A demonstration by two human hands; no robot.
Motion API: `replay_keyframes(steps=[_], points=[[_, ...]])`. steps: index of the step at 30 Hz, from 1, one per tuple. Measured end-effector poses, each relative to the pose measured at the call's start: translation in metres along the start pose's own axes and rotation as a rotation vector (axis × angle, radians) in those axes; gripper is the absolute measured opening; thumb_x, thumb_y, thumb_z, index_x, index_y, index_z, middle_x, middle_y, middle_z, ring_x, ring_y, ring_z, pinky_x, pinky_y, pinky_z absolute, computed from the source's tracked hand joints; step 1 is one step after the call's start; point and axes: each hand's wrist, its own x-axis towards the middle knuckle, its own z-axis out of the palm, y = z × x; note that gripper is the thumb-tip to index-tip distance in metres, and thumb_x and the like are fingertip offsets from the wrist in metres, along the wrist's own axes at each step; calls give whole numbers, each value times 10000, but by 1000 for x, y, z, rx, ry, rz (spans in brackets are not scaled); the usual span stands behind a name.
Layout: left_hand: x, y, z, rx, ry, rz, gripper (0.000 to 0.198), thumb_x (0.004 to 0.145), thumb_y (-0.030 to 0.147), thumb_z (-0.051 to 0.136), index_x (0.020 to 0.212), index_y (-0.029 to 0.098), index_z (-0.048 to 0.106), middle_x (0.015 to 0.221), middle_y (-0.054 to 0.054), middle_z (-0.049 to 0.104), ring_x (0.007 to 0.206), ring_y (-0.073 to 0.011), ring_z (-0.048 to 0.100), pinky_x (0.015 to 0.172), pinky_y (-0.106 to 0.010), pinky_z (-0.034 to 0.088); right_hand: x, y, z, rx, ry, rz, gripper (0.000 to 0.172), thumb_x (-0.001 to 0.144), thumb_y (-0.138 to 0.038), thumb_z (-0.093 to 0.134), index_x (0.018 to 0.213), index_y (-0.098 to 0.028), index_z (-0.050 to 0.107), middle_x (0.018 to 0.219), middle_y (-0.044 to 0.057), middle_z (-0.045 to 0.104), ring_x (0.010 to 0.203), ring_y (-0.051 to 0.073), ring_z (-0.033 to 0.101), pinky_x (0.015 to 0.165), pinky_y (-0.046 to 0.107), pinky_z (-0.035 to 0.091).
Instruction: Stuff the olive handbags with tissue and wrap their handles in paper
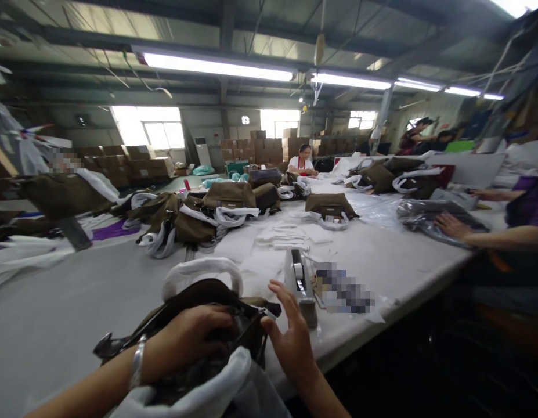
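Note:
A brown handbag point(162, 319) lies at the table's near edge, its zipped mouth open and its handles wrapped in white paper point(203, 270). My left hand point(199, 328), with a silver bracelet on the wrist, reaches into the bag's mouth; its fingertips are hidden inside. Beside the right end of the zipper point(255, 307) is my right hand point(290, 334), thumb and fingers apart, the thumb close to a small white-wrapped piece point(269, 315) there. Whether the thumb touches it I cannot tell. Just beyond the right hand stands a grey tape dispenser point(301, 284).
Several brown bags point(229, 196) with wrapped handles lie across the table point(356, 249). White paper sheets point(286, 235) lie behind the dispenser. At right, a co-worker's hand point(454, 225) rests on a plastic-wrapped bag point(419, 215). Another person point(301, 162) works at the far side.

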Motion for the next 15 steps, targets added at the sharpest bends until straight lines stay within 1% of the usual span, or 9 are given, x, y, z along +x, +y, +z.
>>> replay_keyframes(steps=[1,3,4,6,8,9,11,13,15], points=[[-1,2,-5,-25,-13,-15,230,875,149,627,1021,271,757,1042,29,778,928,-173,717,850,-213,543,-6,1,-4,51,-2,105,445,999,-488,583,1356,-223,607,1353,133,639,1265,273,601,1017,400,545],[-1,7,-15,-77,-47,-30,238,900,174,619,1056,285,759,1073,24,770,963,-191,714,881,-240,542,-15,0,-10,200,-46,325,459,1013,-538,521,1305,-205,642,1145,118,710,1022,241,692,801,323,594],[1,11,-19,-99,-50,-37,232,916,198,617,1073,288,763,1077,15,768,962,-200,714,884,-251,542,-18,-1,-11,286,-71,419,489,996,-576,534,1272,-191,655,1009,96,715,866,211,692,685,285,574],[10,19,-24,-110,1,-36,249,959,237,594,1140,294,755,1079,-7,765,959,-208,714,878,-262,540,-17,-5,-10,450,-106,546,553,939,-648,595,1188,-160,671,766,28,641,617,140,584,526,228,471],[23,30,-23,-74,47,18,302,990,211,564,1230,317,714,1157,-15,747,999,-198,714,886,-256,537,-11,-9,-7,597,-118,616,544,907,-662,639,1044,-137,676,644,-27,534,518,87,450,474,197,367],[31,35,-21,-32,42,57,337,985,179,574,1261,333,690,1207,-11,732,1019,-193,714,883,-250,539,-7,-11,-4,667,-116,646,515,900,-643,664,966,-133,665,617,-44,492,504,70,401,471,189,328],[45,46,-16,105,-27,113,385,951,120,631,1271,331,660,1231,-9,719,1004,-194,721,842,-248,556,-1,-13,2,807,-91,717,459,892,-588,704,854,-140,618,605,-61,444,511,55,345,479,182,277],[55,52,-11,283,-91,132,374,923,104,682,1240,299,647,1145,-15,734,937,-212,726,775,-272,575,2,-10,9,938,-51,768,445,867,-564,737,808,-156,569,610,-71,411,526,55,319,489,181,254],[62,53,-7,441,-117,177,362,914,90,691,1220,272,628,1034,-18,737,867,-230,719,725,-305,585,2,-1,15,1005,-27,770,485,830,-598,752,766,-178,519,591,-82,376,508,57,290,475,185,236]])
